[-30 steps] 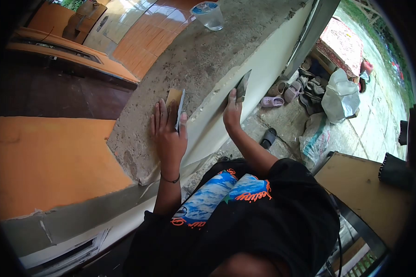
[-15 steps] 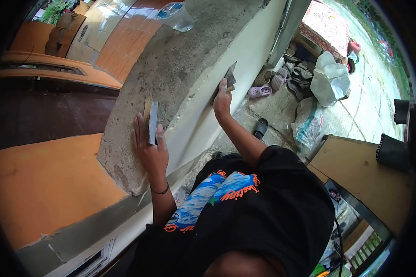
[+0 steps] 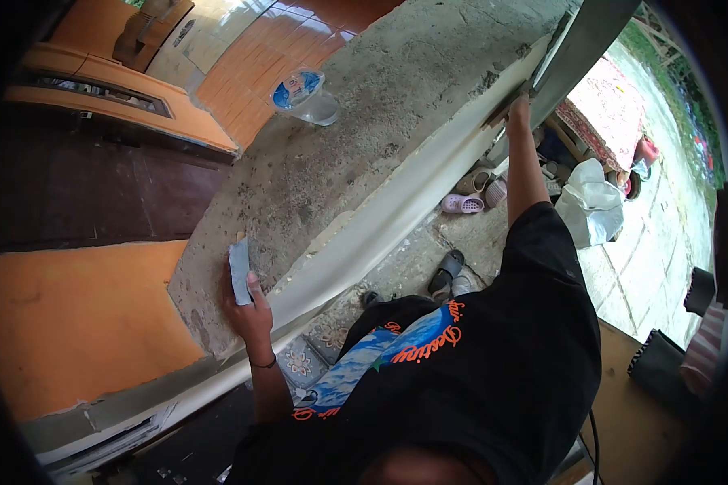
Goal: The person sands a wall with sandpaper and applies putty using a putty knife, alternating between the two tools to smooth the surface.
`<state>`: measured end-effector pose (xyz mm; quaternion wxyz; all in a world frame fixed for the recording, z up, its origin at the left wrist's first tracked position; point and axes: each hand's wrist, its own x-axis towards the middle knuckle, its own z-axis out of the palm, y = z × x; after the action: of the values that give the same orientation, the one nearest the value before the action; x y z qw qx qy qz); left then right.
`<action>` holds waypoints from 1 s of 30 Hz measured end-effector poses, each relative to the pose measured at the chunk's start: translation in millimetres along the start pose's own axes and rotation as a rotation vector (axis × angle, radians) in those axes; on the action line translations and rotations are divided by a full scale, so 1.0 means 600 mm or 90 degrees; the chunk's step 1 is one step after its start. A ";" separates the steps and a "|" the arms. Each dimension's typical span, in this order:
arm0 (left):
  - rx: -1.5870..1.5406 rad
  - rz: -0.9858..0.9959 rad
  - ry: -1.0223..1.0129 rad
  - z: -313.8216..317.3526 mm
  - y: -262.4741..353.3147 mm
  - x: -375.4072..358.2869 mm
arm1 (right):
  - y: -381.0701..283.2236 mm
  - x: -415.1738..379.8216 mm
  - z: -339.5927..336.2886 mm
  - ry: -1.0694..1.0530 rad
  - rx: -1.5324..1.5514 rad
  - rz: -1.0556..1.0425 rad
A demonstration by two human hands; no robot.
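Gray blade (image 3: 239, 272): over the ledge (image 3: 247, 202), long axis running away from the person, tip slightly left.
Left hand (image 3: 251, 318): pinches its near end.
Right hand (image 3: 520, 115): by the gray post (image 3: 570, 69); I can't tell its grip.

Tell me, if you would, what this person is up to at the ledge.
The person's left hand holds a flat grey piece at the near end of the rough concrete ledge. The right arm reaches far along the white wall below it, and the right hand holds a thin tool, partly hidden, near the post. A plastic cup sits on the ledge.
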<state>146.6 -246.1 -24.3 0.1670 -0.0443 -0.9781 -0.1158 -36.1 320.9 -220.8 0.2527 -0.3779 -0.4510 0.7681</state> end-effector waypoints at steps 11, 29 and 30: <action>-0.060 0.089 0.013 -0.008 0.006 0.002 | 0.296 -0.479 0.092 -0.047 0.032 0.009; -0.072 0.139 0.023 -0.011 -0.006 -0.006 | 0.306 -0.667 0.115 -0.146 -0.067 -0.030; -0.067 0.143 0.025 -0.014 -0.001 -0.006 | 0.306 -0.616 0.110 -0.106 -0.007 0.051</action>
<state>152.3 -249.1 -18.0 0.1955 -0.1600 -0.9561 -0.1486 118.6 -66.9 -232.6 0.1814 -0.3316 -0.4597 0.8036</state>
